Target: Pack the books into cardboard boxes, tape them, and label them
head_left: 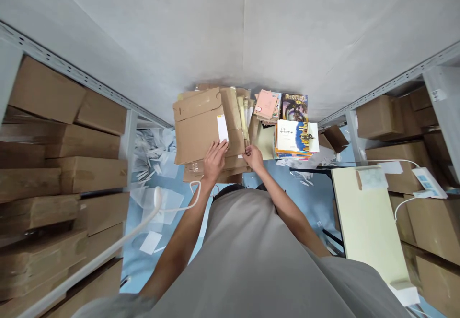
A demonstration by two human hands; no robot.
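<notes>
A flattened cardboard mailer with a white label lies on top of a stack of flattened cardboard against the wall. My left hand rests on its lower right corner, fingers stretched out flat, just under the label. At the right edge of the stack, my right hand is closed, with thumb and fingers together by the cardboard; what lies between the fingertips is hidden. To the right sit a stack of books with a white cover, a dark illustrated book and some pink booklets.
Shelves of cardboard boxes stand at left, more boxes at right. A white tube crosses the lower left. Papers litter the blue floor. A pale tabletop and a white power strip are at right.
</notes>
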